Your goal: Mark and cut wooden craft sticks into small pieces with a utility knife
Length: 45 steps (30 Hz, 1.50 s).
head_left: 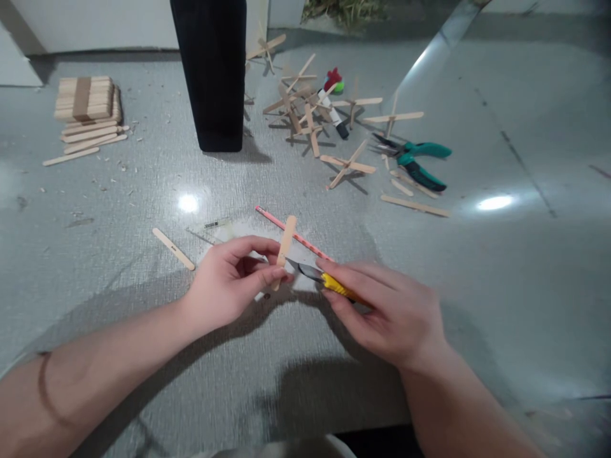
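Observation:
My left hand (233,277) pinches a wooden craft stick (287,240) near its lower end, so that it stands tilted above the table. A utility knife (337,284) with a yellow handle is gripped in my right hand (391,312). Its dark blade points left and its tip meets the stick just above my left thumb, or lies right beside it. Behind both hands a pink pencil (272,217) rests at a slant. To the left lies another craft stick (172,249) with a small slot in its middle.
A bundle of craft sticks (98,98) sits at the back left. A tall black object (214,76) stands near the middle. Crossed-stick pieces (347,164), a white marker (333,113) and green-handled pliers (420,159) lie at the back right. Wood bits are scattered about.

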Available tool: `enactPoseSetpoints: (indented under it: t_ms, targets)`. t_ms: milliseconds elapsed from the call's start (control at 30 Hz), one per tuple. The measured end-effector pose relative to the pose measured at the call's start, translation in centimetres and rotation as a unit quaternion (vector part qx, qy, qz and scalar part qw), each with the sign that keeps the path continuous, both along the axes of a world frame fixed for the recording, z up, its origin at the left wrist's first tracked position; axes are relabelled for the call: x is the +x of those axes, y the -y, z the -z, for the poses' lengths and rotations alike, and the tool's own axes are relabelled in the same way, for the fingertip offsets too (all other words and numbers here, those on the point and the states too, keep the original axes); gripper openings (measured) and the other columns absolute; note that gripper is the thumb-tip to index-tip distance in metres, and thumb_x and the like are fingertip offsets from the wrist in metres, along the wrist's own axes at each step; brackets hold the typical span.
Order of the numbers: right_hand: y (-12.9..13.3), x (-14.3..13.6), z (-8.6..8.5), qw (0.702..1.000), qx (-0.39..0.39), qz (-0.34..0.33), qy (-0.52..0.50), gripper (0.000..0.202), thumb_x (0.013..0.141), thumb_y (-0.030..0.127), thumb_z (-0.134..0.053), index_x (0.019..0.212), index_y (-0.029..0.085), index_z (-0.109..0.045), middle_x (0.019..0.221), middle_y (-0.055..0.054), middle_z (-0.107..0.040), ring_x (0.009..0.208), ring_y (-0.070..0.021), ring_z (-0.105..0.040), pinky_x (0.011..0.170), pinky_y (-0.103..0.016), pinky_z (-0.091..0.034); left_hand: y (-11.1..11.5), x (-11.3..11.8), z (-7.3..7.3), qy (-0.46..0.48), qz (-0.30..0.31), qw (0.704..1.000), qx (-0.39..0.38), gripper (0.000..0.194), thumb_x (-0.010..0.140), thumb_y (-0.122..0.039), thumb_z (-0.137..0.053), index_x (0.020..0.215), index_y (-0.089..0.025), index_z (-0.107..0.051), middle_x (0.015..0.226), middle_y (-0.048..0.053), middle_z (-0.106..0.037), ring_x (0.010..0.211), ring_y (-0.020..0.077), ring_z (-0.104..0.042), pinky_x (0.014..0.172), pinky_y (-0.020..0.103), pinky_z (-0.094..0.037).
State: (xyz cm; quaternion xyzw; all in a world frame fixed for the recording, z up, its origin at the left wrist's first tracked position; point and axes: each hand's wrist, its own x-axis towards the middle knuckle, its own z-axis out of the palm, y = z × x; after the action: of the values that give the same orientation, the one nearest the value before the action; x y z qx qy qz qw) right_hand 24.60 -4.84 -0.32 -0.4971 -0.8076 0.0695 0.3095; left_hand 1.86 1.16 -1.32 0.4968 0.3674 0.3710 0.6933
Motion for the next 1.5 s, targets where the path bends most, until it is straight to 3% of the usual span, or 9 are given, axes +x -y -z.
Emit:
enactPoseSetpoints:
  t_ms: [400, 633, 867, 933, 1033, 1067, 1133, 1333, 1500]
  targets:
    - [0.3, 0.1, 0.1, 1.000, -0.007, 0.003, 0.012, 0.026, 0.093, 0.015, -0.061, 0.119, 0.016, -0.067, 0.092, -0.008, -0.075, 0.073, -0.0169, -0.071, 0.060, -0.026, -0.054, 0.1, -0.1, 0.0, 0.011, 0.011, 1.000, -0.017, 0.025, 0.081, -0.024, -0.080, 0.102, -0.015, -0.071, 0.086, 0.003, -0.075, 0.073, 0.0137, -0.075, 0.065, 0.019, -0.062]
    - [0.1, 0.2, 0.2, 0.999, -0.009, 0.009, 0.037, 0.028, 0.094, 0.015, -0.060, 0.121, 0.015, -0.066, 0.090, -0.006, -0.073, 0.072, -0.0164, -0.069, 0.058, -0.026, -0.052, 0.4, -0.2, -0.1, -0.001, 0.004, 1.000, -0.011, 0.026, 0.079, -0.022, -0.082, 0.102, -0.017, -0.070, 0.081, -0.002, -0.070, 0.067, 0.0079, -0.073, 0.064, 0.012, -0.059]
    - [0.4, 0.2, 0.2, 0.996, -0.060, 0.071, -0.009, 0.024, 0.093, 0.018, -0.060, 0.117, 0.022, -0.066, 0.096, -0.006, -0.076, 0.079, -0.0198, -0.073, 0.065, -0.029, -0.055, 0.2, 0.2, -0.4, -0.005, -0.010, 1.000, -0.015, 0.026, 0.077, -0.018, -0.081, 0.099, -0.017, -0.070, 0.078, -0.002, -0.069, 0.064, 0.0073, -0.070, 0.062, 0.014, -0.058]
    - [0.4, -0.2, 0.0, 0.979, -0.131, 0.108, -0.110, 0.018, 0.093, 0.021, -0.061, 0.110, 0.024, -0.065, 0.092, -0.003, -0.075, 0.075, -0.0184, -0.072, 0.064, -0.029, -0.056, 0.2, 0.2, -0.3, 0.006, 0.004, 1.000, -0.024, 0.025, 0.075, -0.019, -0.084, 0.096, -0.016, -0.070, 0.077, -0.001, -0.070, 0.064, 0.0068, -0.068, 0.063, 0.014, -0.058]
    - [0.1, -1.3, -0.7, 0.899, -0.283, 0.098, -0.319, 0.021, 0.090, 0.021, -0.062, 0.110, 0.028, -0.059, 0.087, 0.003, -0.071, 0.056, -0.0105, -0.062, 0.049, -0.023, -0.050, 0.2, 0.2, -0.3, 0.046, 0.044, 0.996, -0.061, 0.026, 0.075, -0.020, -0.085, 0.095, -0.015, -0.070, 0.076, 0.000, -0.070, 0.065, 0.0074, -0.068, 0.062, 0.015, -0.058]
    - [-0.1, -1.8, -0.9, 0.871, -0.314, 0.088, -0.368, 0.028, 0.088, 0.020, -0.065, 0.113, 0.029, -0.057, 0.090, 0.004, -0.070, 0.053, -0.0085, -0.059, 0.047, -0.021, -0.048, 0.2, 0.2, -0.3, 0.064, 0.057, 0.994, -0.073, 0.026, 0.076, -0.020, -0.085, 0.097, -0.015, -0.069, 0.076, 0.000, -0.070, 0.064, 0.0076, -0.068, 0.062, 0.015, -0.058]
    - [-0.6, -2.8, -1.3, 0.842, -0.332, 0.090, -0.416, 0.035, 0.083, 0.020, -0.070, 0.114, 0.029, -0.056, 0.093, 0.004, -0.071, 0.058, -0.0080, -0.062, 0.049, -0.020, -0.050, 0.2, 0.2, -0.3, 0.093, 0.078, 0.989, -0.087, 0.027, 0.077, -0.017, -0.084, 0.098, -0.016, -0.067, 0.076, -0.001, -0.070, 0.063, 0.0080, -0.069, 0.062, 0.017, -0.059]
    - [-1.2, -3.9, -1.4, 0.830, -0.314, 0.081, -0.453, 0.040, 0.079, 0.021, -0.076, 0.112, 0.029, -0.054, 0.086, 0.007, -0.070, 0.058, -0.0077, -0.065, 0.052, -0.019, -0.054, 0.3, 0.3, -0.3, 0.101, 0.076, 0.987, -0.098, 0.030, 0.075, -0.012, -0.084, 0.095, -0.015, -0.063, 0.078, -0.001, -0.071, 0.064, 0.0070, -0.068, 0.064, 0.016, -0.059]
    - [-0.7, -4.0, -1.3, 0.858, -0.275, 0.095, -0.424, 0.041, 0.080, 0.019, -0.076, 0.112, 0.030, -0.053, 0.083, 0.008, -0.071, 0.062, -0.0098, -0.070, 0.057, -0.020, -0.058, 0.3, 0.4, -0.4, 0.105, 0.079, 0.985, -0.109, 0.032, 0.074, -0.011, -0.085, 0.094, -0.015, -0.061, 0.076, -0.002, -0.071, 0.064, 0.0067, -0.069, 0.063, 0.015, -0.059]
